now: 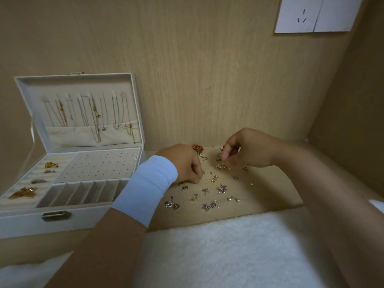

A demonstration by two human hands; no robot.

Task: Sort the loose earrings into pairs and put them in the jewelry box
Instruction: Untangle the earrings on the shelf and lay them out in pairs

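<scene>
Several loose earrings lie scattered on the wooden shelf: silver studs, heart drops, a pearl pair and a gold cluster. My left hand, with a white wristband, curls down onto the shelf and its fingertips pinch at a small earring by its left edge. My right hand hovers over the gold cluster, thumb and forefinger pinched on a small piece. The white jewelry box stands open at the left, with a perforated earring panel and empty slots.
Necklaces hang inside the box lid. Brooches and rings sit in the box's left ring rolls. An orange-red dangle earring lies by the back wall. A white fluffy towel covers the front. A wall socket is at the upper right.
</scene>
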